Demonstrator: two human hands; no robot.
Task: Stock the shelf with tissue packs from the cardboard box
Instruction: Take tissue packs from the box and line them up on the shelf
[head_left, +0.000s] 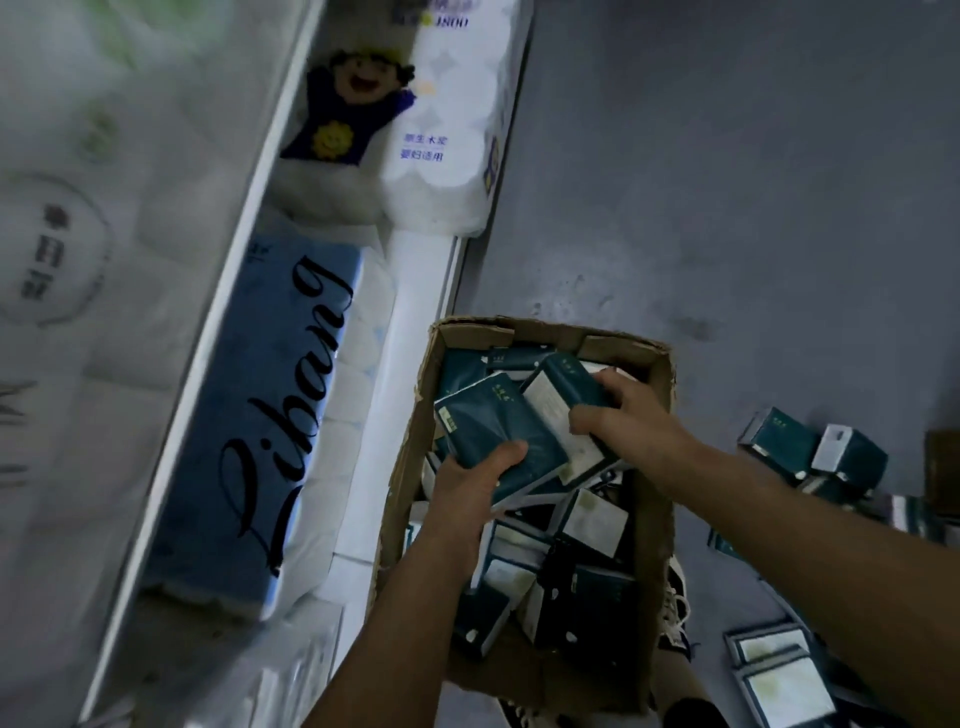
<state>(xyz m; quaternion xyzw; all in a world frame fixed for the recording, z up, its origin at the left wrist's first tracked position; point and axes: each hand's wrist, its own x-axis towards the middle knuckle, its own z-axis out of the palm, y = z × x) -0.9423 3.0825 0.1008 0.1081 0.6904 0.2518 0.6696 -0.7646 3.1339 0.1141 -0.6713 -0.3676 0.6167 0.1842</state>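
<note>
From my head camera, the cardboard box (540, 670) sits on the grey floor (727, 182) right under my hands, open at the top and filled with a jumble of dark green tissue packs (592, 519) lying at all angles. My left hand (470, 483) is inside the box, fingers and thumb curled round 1 green pack (493, 431) that I hold tilted above the pile. My right hand (623, 410), just beside it, grips a second pack (561, 395) from above; the 2 packs touch each other. To the left of my left hand is the white shelf (415, 291), which holds a large blue bundle of paper rolls (270, 415) and, farther off, a white bundle (447, 130). To the right of my right arm, more green packs (810, 447) lie scattered on the floor.
</note>
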